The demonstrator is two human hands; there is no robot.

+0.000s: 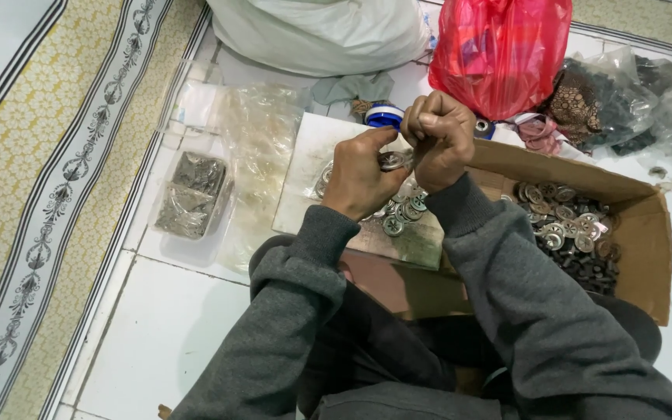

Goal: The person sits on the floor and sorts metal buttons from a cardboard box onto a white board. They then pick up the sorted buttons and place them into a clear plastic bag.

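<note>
From the head camera I am looking down at both hands meeting above a pale board (313, 167); the left hand (358, 180) is pinching a small round metal disc (393, 160) between thumb and fingers, and the right hand (439, 138) is closing over the same disc from the right, fingers curled in a fist around its far edge; the disc is sitting between the two hands, touching both, its flat face tilting roughly toward me, though most of it is hiding under the fingers; neither hand is nearer, both are on it; just below them a heap of like discs (400, 211) is lying on the board; to the right a cardboard box (647, 233) is holding more metal parts; a red plastic bag (499, 50) is sitting behind, on a white tiled floor (157, 327) beside a patterned mat (48, 171).
</note>
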